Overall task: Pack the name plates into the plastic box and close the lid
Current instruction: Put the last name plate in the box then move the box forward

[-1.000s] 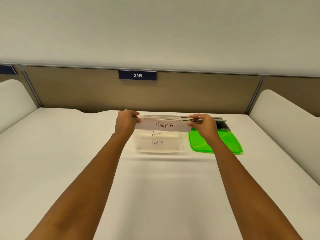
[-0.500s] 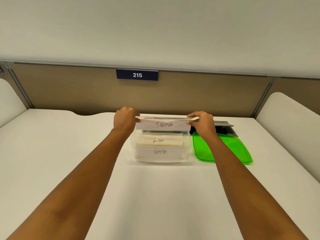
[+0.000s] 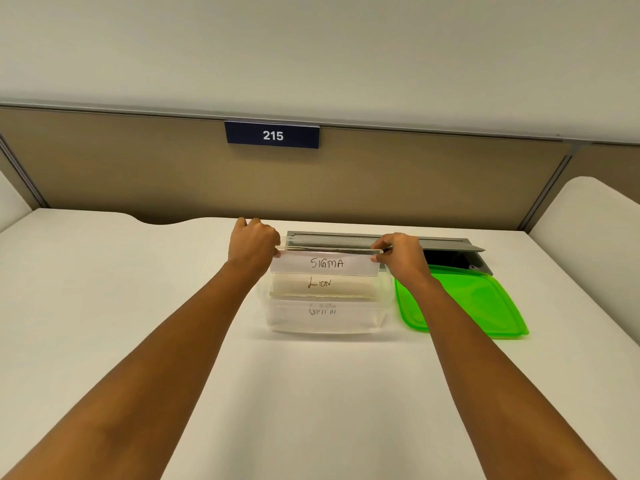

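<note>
- Clear plastic forms the one box (image 3: 325, 320) on the white surface (image 3: 311, 393); it stands open, and its single green lid (image 3: 485, 306) lies flat just beside it on the right.
- Three name plates can be counted. The "SIGMA" plate (image 3: 325, 264) is held level over the far part of the box's opening, above the other two.
- The "LION" plate (image 3: 322, 285) sits inside the box, just below the held one.
- A third plate (image 3: 322, 311) lies lower and nearer in the box; seen through the wall its writing is smeared, perhaps "GAMA".
- The left hand (image 3: 254, 244) has its grip pinched on the left end of the "SIGMA" plate; the right hand (image 3: 401, 252) is pinched on the right end.
- Behind the box a grey hinged flap (image 3: 446, 244) stands open over a dark recess in the surface.
- One dark blue sign (image 3: 272, 135) reading "215" hangs on the tan partition (image 3: 138, 168).
</note>
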